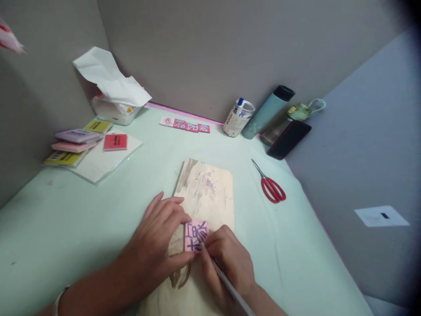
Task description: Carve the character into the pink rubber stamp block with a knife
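Our left hand (161,235) pinches a seemingly unfinished pink block (193,232), our right hand (232,256) grips a slim tool (226,280); at 12 o'clock, four lettered tiles (187,125) look done.

Two hands (158,237), one board (222,204) — two bottles (268,115).

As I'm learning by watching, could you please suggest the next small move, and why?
Probably a light stroke with the tool in the right hand: its tip is at the purple-marked pink block, which the left hand steadies over the board.
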Demonstrator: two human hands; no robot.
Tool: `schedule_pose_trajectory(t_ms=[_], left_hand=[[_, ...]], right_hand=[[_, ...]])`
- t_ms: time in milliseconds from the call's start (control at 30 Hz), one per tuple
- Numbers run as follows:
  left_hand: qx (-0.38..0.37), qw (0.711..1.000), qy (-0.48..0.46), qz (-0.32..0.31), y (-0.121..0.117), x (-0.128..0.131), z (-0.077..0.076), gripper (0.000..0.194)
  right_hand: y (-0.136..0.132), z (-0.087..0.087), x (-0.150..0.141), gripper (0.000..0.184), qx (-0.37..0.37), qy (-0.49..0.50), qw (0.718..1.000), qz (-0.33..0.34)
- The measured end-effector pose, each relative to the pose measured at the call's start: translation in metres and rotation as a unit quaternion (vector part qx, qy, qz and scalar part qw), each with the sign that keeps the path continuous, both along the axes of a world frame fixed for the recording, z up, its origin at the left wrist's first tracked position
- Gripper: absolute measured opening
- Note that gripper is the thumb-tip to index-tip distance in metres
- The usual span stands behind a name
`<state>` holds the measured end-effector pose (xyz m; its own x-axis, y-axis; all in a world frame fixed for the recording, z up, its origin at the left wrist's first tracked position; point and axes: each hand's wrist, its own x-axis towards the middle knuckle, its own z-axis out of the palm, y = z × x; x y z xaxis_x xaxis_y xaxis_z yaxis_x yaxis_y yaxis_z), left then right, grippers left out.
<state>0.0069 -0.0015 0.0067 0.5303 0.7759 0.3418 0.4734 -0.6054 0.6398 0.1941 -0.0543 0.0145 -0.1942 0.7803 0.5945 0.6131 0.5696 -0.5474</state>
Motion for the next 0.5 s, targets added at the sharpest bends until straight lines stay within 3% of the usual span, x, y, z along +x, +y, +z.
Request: schedule_pose_trajectory(t_ms=[500], left_hand=[[0.003, 1.000, 0.000, -0.004, -0.0018, -0.0013, 0.0002, 0.038]], right_hand=[[0.0009, -0.0023, -0.0024, 0.023, 0.032, -0.037, 0.999, -0.018]])
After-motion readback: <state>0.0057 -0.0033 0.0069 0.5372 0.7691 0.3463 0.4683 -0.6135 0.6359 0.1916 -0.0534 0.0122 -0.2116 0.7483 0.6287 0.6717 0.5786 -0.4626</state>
